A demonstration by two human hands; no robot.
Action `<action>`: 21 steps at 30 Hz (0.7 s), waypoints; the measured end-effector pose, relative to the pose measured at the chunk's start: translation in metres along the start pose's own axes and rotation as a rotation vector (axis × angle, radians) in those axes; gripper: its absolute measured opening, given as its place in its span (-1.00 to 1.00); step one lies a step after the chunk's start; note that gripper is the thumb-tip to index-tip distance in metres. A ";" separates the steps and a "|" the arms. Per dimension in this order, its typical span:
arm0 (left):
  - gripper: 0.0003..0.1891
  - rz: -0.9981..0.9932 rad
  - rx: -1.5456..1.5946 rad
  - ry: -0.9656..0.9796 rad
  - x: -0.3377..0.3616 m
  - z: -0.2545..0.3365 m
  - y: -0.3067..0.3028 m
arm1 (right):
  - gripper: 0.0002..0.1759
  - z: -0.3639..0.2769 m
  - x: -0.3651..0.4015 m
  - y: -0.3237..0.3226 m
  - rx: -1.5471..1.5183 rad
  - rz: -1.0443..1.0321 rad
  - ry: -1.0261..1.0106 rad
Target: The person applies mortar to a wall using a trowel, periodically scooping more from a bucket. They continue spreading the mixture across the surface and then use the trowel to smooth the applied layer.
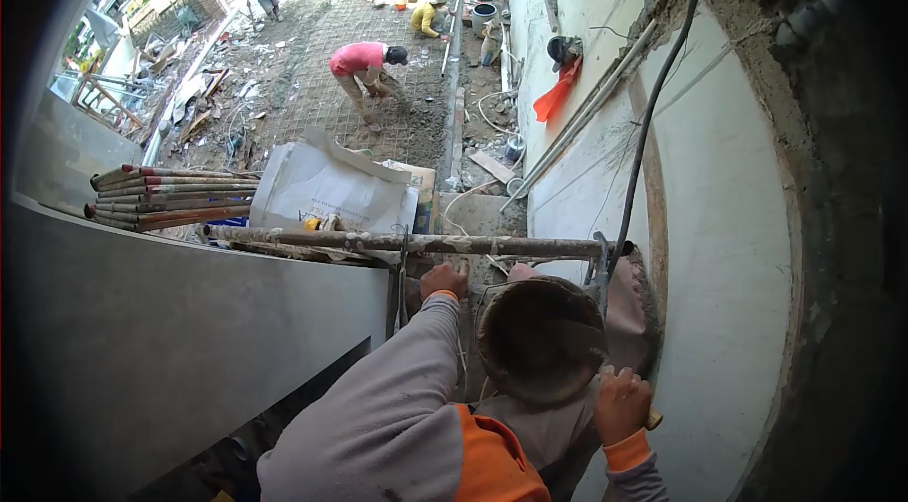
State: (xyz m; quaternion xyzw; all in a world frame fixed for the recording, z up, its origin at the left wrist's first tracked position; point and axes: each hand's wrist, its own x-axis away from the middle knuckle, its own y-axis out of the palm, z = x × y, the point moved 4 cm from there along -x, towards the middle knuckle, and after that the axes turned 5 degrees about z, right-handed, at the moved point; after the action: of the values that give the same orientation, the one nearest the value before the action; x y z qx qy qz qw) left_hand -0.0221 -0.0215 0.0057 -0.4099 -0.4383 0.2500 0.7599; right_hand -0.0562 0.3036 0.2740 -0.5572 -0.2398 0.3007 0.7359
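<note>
My right hand (624, 405) is closed round the wooden handle (654, 419) of a trowel, with the handle's butt sticking out below the fist. The trowel's front end reaches to the rim of a round, dirty bucket (539, 341), which is tilted with its dark inside facing me. Left of the bucket, my left hand (445, 281) is a fist just below a horizontal scaffold pipe (454, 245). What it grips is hidden by the fingers.
White wall panels (724, 190) stand on the right, with a black cable (653, 114) hanging down them. A grey wall (189, 332) is at left. Stacked pipes (170, 197) and a white sack (336, 185) lie beyond. Below, a person in red (359, 62) bends over a mesh-covered floor; others are farther off.
</note>
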 end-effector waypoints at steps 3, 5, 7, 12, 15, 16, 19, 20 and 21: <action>-0.38 -0.035 0.011 -0.007 -0.001 0.000 0.001 | -0.85 -0.028 0.002 0.009 -0.233 -0.225 -0.043; -0.38 -0.021 0.013 -0.003 -0.005 -0.003 0.006 | -0.85 -0.037 0.011 0.017 -0.301 -0.278 -0.025; -0.39 -0.009 -0.003 0.010 -0.005 -0.005 0.008 | -0.82 -0.044 0.016 0.026 -0.389 -0.333 0.017; -0.38 -0.009 0.003 0.009 -0.003 -0.002 0.006 | -0.69 -0.020 0.020 0.052 -0.678 -0.376 0.128; -0.38 -0.001 -0.002 0.016 0.000 -0.002 0.002 | -0.65 -0.015 0.021 0.047 -0.745 -0.450 0.176; -0.38 -0.022 -0.010 0.006 0.001 -0.001 -0.002 | -0.66 -0.013 0.027 0.055 -0.781 -0.400 0.168; -0.37 0.004 0.013 0.009 0.000 -0.002 0.000 | -0.68 -0.013 0.012 0.018 -0.648 -0.067 0.044; -0.37 0.005 0.021 0.016 -0.001 -0.004 0.002 | -0.70 -0.011 0.011 0.019 -0.565 -0.062 0.002; -0.36 -0.004 0.025 0.014 -0.001 -0.005 0.004 | -0.71 -0.008 0.010 0.018 -0.449 -0.044 0.000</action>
State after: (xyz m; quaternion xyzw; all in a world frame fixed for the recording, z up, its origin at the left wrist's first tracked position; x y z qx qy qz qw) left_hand -0.0183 -0.0220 0.0007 -0.4015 -0.4305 0.2510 0.7684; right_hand -0.0467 0.3093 0.2551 -0.7018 -0.3129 0.2238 0.5996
